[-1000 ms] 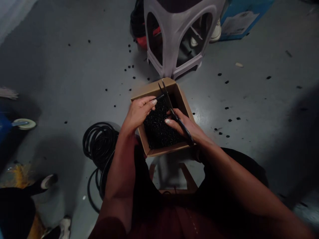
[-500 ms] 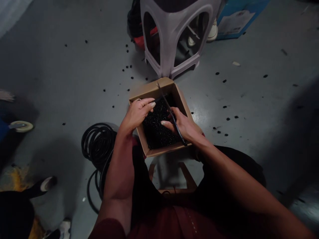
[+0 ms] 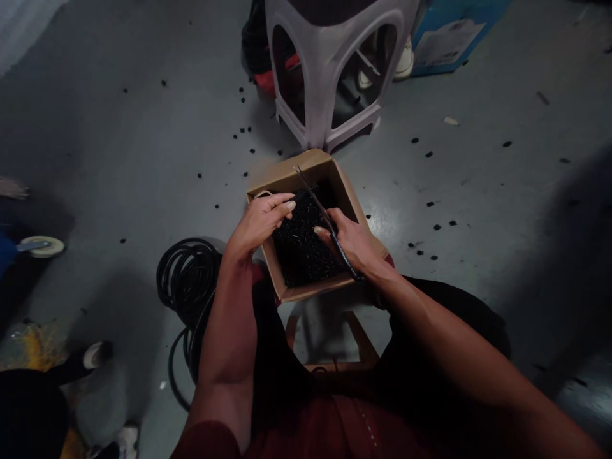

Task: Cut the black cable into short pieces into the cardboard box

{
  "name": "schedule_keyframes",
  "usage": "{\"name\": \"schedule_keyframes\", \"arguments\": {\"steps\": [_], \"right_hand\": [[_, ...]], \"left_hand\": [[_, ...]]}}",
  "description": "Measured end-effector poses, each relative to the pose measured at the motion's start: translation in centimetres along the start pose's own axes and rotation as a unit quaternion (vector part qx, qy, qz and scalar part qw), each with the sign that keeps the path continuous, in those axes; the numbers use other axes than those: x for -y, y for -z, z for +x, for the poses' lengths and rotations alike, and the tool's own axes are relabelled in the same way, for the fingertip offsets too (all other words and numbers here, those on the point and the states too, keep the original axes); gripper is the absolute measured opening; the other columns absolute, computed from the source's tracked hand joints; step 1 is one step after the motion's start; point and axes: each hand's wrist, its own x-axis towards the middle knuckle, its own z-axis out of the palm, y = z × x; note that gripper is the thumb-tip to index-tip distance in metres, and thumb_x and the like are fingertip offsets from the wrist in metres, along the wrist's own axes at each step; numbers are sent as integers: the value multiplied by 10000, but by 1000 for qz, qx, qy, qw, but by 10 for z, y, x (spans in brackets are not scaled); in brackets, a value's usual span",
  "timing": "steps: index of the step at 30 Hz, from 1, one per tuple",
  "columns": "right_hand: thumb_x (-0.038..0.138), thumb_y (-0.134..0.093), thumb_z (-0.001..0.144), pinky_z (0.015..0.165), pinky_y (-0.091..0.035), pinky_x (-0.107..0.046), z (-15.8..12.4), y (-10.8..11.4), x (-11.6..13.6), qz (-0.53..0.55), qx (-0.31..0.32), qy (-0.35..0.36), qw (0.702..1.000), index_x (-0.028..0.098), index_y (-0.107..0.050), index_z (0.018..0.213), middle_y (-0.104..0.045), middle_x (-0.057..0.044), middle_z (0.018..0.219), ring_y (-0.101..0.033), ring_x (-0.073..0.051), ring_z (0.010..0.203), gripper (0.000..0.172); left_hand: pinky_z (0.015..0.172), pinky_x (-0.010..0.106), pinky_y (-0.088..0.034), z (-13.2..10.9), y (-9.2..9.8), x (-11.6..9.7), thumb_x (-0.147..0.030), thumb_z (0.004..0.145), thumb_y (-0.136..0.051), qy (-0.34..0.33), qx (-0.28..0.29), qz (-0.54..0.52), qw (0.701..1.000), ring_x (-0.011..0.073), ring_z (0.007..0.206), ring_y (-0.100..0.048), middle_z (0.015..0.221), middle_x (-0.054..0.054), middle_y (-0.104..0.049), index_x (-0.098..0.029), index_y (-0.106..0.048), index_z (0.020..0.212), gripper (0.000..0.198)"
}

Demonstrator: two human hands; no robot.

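Observation:
A cardboard box [image 3: 352,191] filled with small black pieces [image 3: 306,245] sits between my knees. Over its left side, my left hand [image 3: 262,220] is closed, thumb against fingers, on a thin black ribbed strip [image 3: 302,192] that blends into the dark contents. My right hand [image 3: 349,237], above the box's right side, is wrapped around a pair of dark scissors [image 3: 313,194]. Their blades point up and left across the box, tips slightly apart, just beyond the strip's end. Part of the handles is hidden by my fingers.
A grey plastic stool [image 3: 315,83] stands right behind the box. Coiled black hose [image 3: 189,274] lies at left. Small black bits are scattered over the floor [image 3: 157,146]. A blue box [image 3: 454,38] and a white shoe [image 3: 405,60] are at the back; a caster wheel [image 3: 43,246] is far left.
The scissors have shifted slightly down and left at the tips, and their blades look closer together. My right thumb has moved a little toward the scissors. My left hand has barely moved.

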Motion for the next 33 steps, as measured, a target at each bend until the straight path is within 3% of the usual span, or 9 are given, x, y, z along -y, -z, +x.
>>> {"name": "schedule_keyframes", "arguments": {"steps": [15, 18, 22, 29, 33], "right_hand": [[461, -491, 834, 597, -359, -299, -2, -11, -1, 4, 20, -49, 999, 250, -563, 996, -611, -28, 714, -568, -226, 644, 275], [460, -500, 833, 613, -370, -303, -2, -10, 0, -4, 11, -39, 999, 242, -568, 1027, -631, -46, 758, -590, -246, 692, 300], [465, -482, 846, 608, -364, -300, -2, -8, 1, -33, 6, -31, 999, 230, -566, 1039, -641, -61, 782, -595, -254, 713, 315], [465, -487, 849, 652, -395, -310, -3, -5, 2, -25, 18, -33, 999, 198, -550, 1076, -656, -75, 875, -604, -247, 781, 357], [518, -501, 841, 713, -432, -338, -2, -2, 1, 33, 52, -28, 998, 192, -530, 1138, -657, -87, 996, -608, -245, 844, 442]], "left_hand": [[532, 213, -341, -2, 4, 6, -346, 846, -514, 24, 43, -17, 999, 69, 547, -430, 734, -8, -585, -156, -634, 1021, 285], [541, 218, -342, -2, 2, 5, -384, 882, -473, 18, 48, -17, 999, 72, 540, -412, 691, -9, -565, -160, -619, 864, 268], [533, 214, -332, -1, 1, 6, -450, 907, -422, 9, 47, 0, 999, 79, 529, -388, 587, -11, -485, -160, -550, 666, 398], [538, 204, -350, 0, 1, 4, -428, 880, -471, 18, 28, 19, 999, 73, 529, -435, 672, -5, -577, -132, -669, 921, 358], [750, 246, -449, -1, -2, -2, -326, 863, -498, 12, -7, 106, 994, 130, 756, -601, 863, 25, -697, -160, -703, 1030, 313]]}}
